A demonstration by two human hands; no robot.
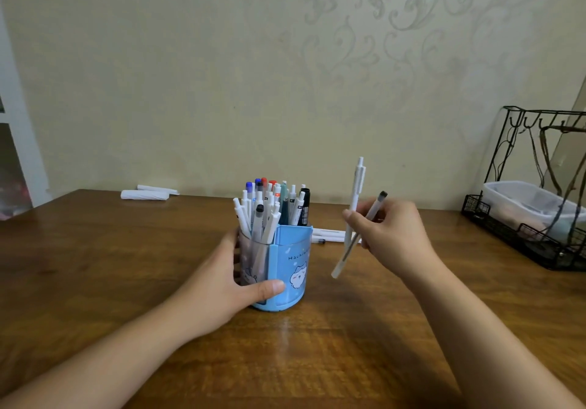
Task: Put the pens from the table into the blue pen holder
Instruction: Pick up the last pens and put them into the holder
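Observation:
The blue pen holder (291,269) stands on the wooden table (95,265) in the middle, packed with several pens (269,208). My left hand (228,281) wraps its left side, thumb across the front. My right hand (393,234) hovers to the right of the holder, above the table, and grips two pens: a white click pen (356,192) held nearly upright and a clear pen with a dark cap (377,205) crossing behind it. A couple of white pens (329,235) lie on the table behind the holder, partly hidden by it and by my right hand.
A black wire rack (532,250) holding a clear plastic box (523,205) stands at the right edge. Two white rolled items (146,193) lie at the back left by the wall.

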